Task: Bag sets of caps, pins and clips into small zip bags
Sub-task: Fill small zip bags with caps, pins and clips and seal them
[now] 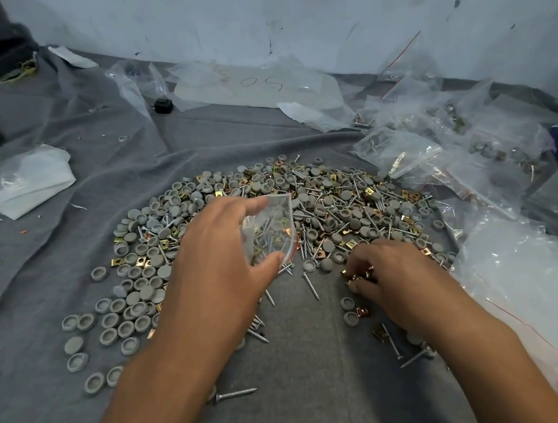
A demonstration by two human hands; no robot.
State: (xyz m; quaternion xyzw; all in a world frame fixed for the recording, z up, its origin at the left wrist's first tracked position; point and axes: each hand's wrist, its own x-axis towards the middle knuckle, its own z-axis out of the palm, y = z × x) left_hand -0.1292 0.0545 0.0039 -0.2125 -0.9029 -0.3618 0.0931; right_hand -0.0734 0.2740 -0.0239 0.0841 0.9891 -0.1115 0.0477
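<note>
A wide heap of grey round caps (147, 280), silver screw pins (311, 285) and gold metal clips (368, 193) lies on grey cloth. My left hand (220, 252) holds a small clear zip bag (269, 229) open between thumb and fingers, just above the heap's middle; pins and a clip show inside it. To its right, my right hand (385, 269) rests at the heap's near edge, fingers curled, pinching several copper-gold clips (358, 277).
Filled clear zip bags (464, 157) pile up at the right and far right. Larger plastic sheets (250, 83) lie by the white wall. A folded white bag (26, 182) sits at the left. A small black object (163, 105) lies beyond the heap.
</note>
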